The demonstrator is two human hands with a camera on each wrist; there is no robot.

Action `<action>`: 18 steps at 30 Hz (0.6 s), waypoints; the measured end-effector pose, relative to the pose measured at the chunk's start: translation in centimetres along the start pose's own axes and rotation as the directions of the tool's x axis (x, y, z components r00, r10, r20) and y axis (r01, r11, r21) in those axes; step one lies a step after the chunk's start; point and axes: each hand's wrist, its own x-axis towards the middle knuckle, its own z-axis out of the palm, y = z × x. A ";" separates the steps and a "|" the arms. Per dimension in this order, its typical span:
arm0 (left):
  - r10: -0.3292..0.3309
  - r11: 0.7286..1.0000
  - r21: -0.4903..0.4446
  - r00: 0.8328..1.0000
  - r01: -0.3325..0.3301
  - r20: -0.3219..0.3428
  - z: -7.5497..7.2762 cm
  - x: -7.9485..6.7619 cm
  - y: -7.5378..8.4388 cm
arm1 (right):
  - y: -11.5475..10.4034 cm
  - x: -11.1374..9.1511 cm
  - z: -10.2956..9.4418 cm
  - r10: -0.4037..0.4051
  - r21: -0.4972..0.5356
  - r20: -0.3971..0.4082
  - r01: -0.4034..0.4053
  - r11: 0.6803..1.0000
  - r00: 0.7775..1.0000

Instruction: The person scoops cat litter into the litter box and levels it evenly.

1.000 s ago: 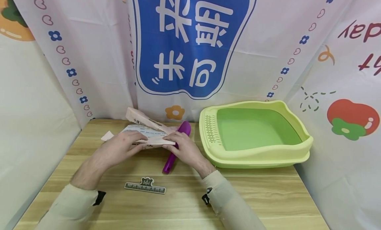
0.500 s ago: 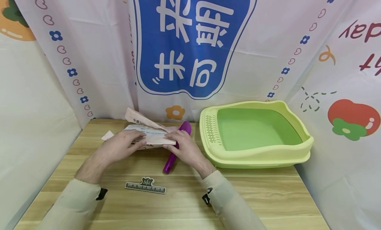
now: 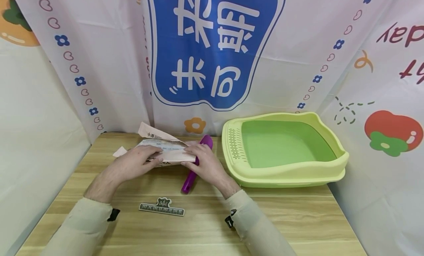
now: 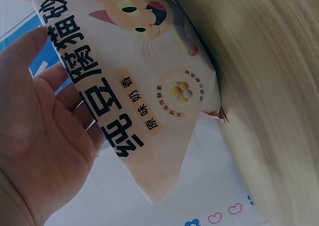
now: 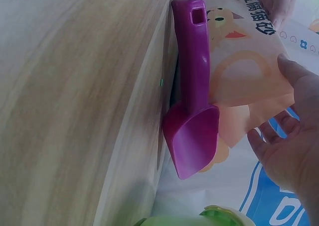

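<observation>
Soft bag held at both ends!

The wooden table is spread across the lower frame, and at right the green tray is seen. Left of centre, the pale printed bag is held on the tabletop, a loose flap raised behind. Its near upper edge is pinched between thumb and fingers by the left hand; its right end is pinched likewise by the right hand, both partly closed. Floppy, crinkly, perhaps slightly slippery walls are to be expected, liable to tear; its weight cannot be judged. It is best gripped by that folded edge, with the base supported if lifted. Just beside, the purple scoop is partly covered; below, the keyboard-patterned clip is left untouched.
</observation>
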 end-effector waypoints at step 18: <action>-0.003 1.000 0.009 1.000 0.003 0.021 0.3 0.2 -0.3 | 0.0 -0.1 -0.2 -0.017 -0.019 -0.011 0.017 1.000 1.000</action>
